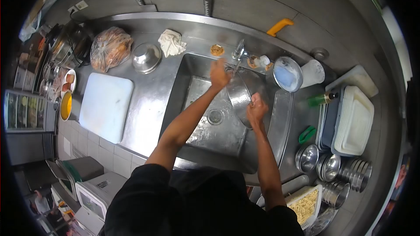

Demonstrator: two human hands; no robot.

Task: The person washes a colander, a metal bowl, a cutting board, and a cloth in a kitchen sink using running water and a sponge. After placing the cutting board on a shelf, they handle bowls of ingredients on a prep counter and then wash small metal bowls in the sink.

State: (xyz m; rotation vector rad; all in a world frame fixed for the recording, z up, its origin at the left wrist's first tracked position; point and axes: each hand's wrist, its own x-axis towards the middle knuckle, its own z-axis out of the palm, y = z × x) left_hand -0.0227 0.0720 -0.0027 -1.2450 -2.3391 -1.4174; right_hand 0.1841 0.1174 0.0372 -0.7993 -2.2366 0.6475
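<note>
A large stainless steel bowl (238,92) is tilted on its side in the right part of the sink (175,109). My right hand (257,107) is closed around its rim, with a bit of something pinkish at the fingers. At the bowl's upper left, near the faucet (239,49), is my left hand (220,75). Its fingers are smeared by motion, so whether they touch the bowl is unclear. Water seems to run from the spout into the bowl.
Left of the sink are a white cutting board (106,107), an upturned metal bowl (147,58), a bagged item (111,49) and a cloth (172,43). To the right stand a soapy container (287,74), a green bottle (319,100), stacked trays (355,120) and several metal bowls (328,167).
</note>
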